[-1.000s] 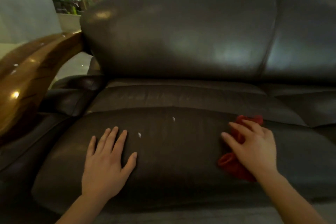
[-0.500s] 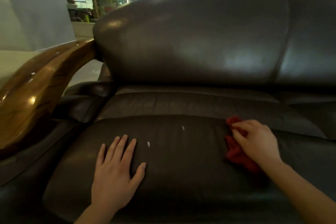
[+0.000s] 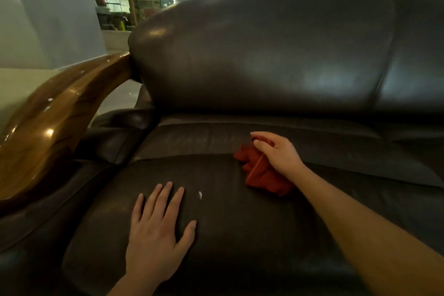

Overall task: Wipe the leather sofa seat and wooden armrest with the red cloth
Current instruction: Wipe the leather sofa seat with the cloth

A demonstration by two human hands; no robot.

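Right hand bunches red cloth mid-frame; left hand spread flat. Sweep firmly over white speck, possibly lint.

Crumpled red cloth bunched on the dark leather sofa seat near its rear seam, glossy seat cushion bearing a small white fleck, curved polished wooden armrest rising at the seat's left side

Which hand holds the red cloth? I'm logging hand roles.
The right hand grips the crumpled red cloth on the dark leather seat; the left hand lies flat, empty.
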